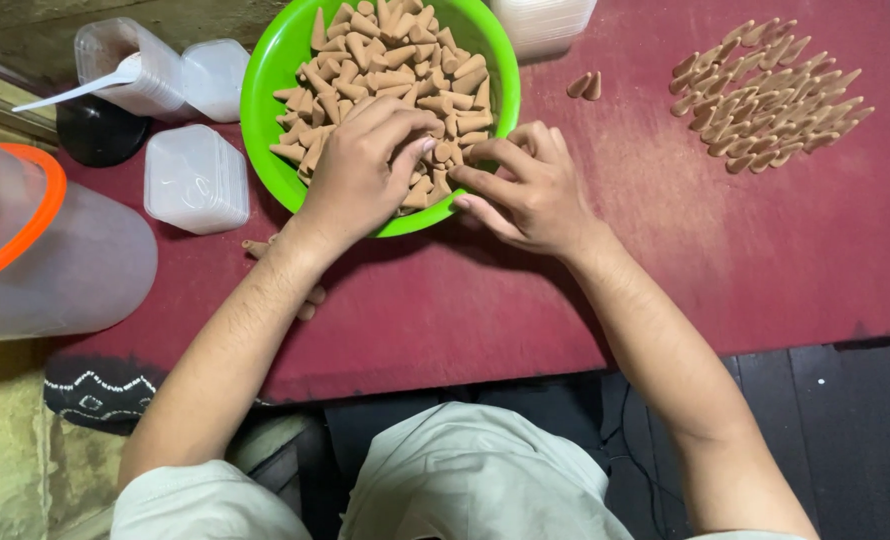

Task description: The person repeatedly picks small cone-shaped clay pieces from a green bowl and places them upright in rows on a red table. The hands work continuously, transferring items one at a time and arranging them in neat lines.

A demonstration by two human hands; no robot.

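Head view, looking down on the work surface:
Bowl: bright green bowl on a dark red table, heaped with small tan cones.
Left hand: left hand laid over the near part of the heap, fingers curled in and bunched narrow, tips pressed among the cones; whether any cone is pinched, cannot tell.
Right hand: right hand at the near rim of the bowl, thumb and forefinger drawn close together just beside the left fingertips; any held cone is hidden.
Sorted cones: a dense patch of cones laid in rows on the table, well to the right of the bowl; two loose cones between patch and bowl.
Strays: a few cones by the left wrist.
Containers: clear lidded tubs left of the bowl; one holds a white spoon.
Jug: clear jug with an orange handle at the far left.
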